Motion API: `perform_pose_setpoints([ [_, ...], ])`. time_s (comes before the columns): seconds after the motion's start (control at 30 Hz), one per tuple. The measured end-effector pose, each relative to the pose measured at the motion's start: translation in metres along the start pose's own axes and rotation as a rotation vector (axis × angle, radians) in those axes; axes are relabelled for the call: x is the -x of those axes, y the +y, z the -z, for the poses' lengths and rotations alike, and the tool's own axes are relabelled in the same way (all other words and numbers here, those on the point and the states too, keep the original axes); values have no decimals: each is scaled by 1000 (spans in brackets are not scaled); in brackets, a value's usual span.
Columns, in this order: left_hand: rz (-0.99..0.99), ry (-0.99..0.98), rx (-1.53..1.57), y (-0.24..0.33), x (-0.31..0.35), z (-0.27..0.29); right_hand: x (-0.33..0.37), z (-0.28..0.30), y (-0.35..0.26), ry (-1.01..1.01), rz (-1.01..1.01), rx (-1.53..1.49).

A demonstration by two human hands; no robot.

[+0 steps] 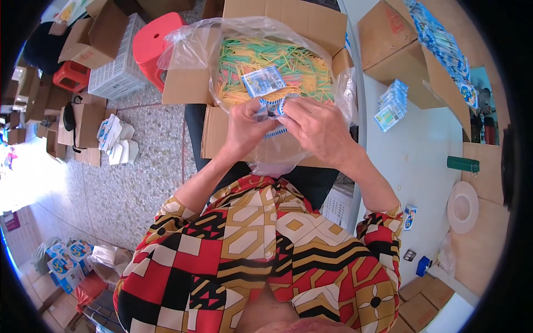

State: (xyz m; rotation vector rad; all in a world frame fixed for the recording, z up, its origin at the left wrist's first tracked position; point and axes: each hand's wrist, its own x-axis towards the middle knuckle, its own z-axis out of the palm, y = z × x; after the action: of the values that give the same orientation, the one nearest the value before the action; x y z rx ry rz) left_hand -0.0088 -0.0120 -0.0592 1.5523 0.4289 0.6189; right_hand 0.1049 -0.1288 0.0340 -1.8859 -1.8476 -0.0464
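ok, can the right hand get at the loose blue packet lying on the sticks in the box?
Probably yes. The blue packet lies uncovered on the coloured sticks in the open bag, just beyond the right hand. But both hands, the left hand too, already pinch a small packet.

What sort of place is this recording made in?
Probably a small packing workshop. The left hand and right hand hold a small packet over a carton lined with a bag of coloured sticks; more cardboard boxes and stacked packets lie around.
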Motion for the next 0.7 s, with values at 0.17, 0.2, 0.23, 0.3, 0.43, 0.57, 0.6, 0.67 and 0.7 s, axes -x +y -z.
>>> perform_pose_setpoints([
  [0.17,4,45,-28,-3,0,-1,-5,-4,-7,-86,-74,58],
  [0.2,13,58,-45,-5,1,-1,-7,-5,-8,-75,-97,51],
  [0.23,20,58,-45,-5,1,0,-8,-6,-8,-65,-120,43],
  [0.3,106,34,28,-6,-1,2,-9,-12,-3,-42,-125,11],
  [0.43,95,23,123,-5,0,2,-11,-3,-5,-22,-190,-139],
  [0.57,142,2,149,0,-1,6,-14,5,-1,-31,-276,-363],
  [0.6,164,-12,129,1,-2,7,-14,10,-1,2,-313,-419],
  [0.67,170,-12,144,3,-2,6,-16,18,2,33,-347,-476],
  [0.7,175,-14,156,4,-2,7,-17,21,5,95,-367,-504],
])
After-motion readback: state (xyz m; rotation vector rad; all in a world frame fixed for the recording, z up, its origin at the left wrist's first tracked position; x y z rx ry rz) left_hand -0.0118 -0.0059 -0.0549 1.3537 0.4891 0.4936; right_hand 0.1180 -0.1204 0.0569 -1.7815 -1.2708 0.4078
